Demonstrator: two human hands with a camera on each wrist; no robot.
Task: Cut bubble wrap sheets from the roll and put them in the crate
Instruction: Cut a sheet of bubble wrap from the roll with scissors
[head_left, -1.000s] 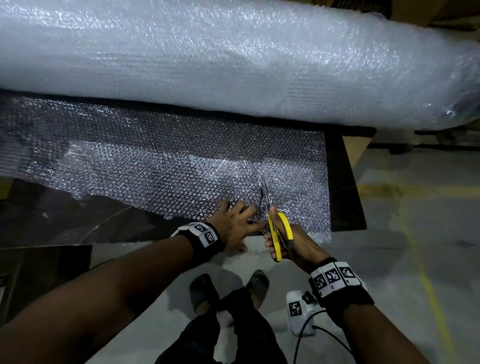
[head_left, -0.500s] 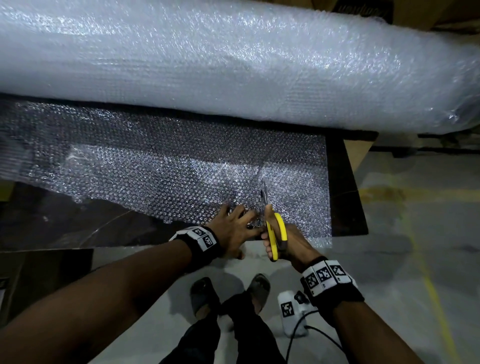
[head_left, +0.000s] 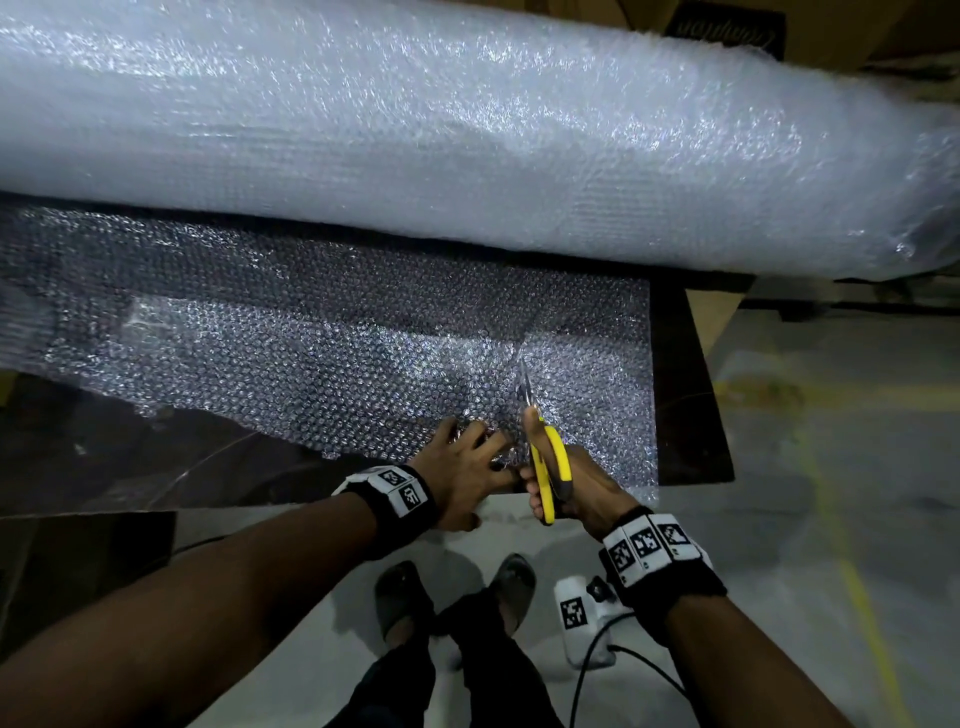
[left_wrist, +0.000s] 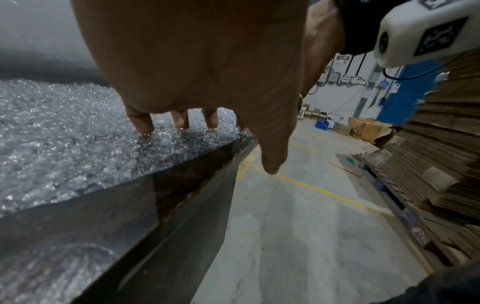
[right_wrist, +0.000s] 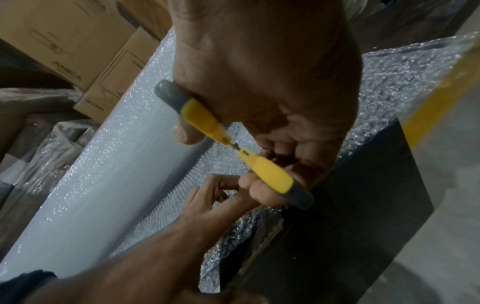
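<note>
Here the bubble wrap roll (head_left: 467, 135) lies across the far side of the dark table (head_left: 691, 389), with a single layer of bubble wrap (head_left: 311, 364) drawn toward the near edge. The left hand (head_left: 465, 480) lies spread and flat on that layer near its near edge, fingers (left_wrist: 141, 123) straight and pressing down, gripping nothing. Just to its right, the right hand (head_left: 576, 483) is curled round the yellow-handled scissors (head_left: 545, 462), whose blades point away into the film.

The wrap looks very light, limp and slick, so it will likely bunch or skate ahead of the blades unless pinned close beside the cut line, as the left hand does. A freed sheet is best lifted by an edge or corner, since it will flop. No crate is in view.
</note>
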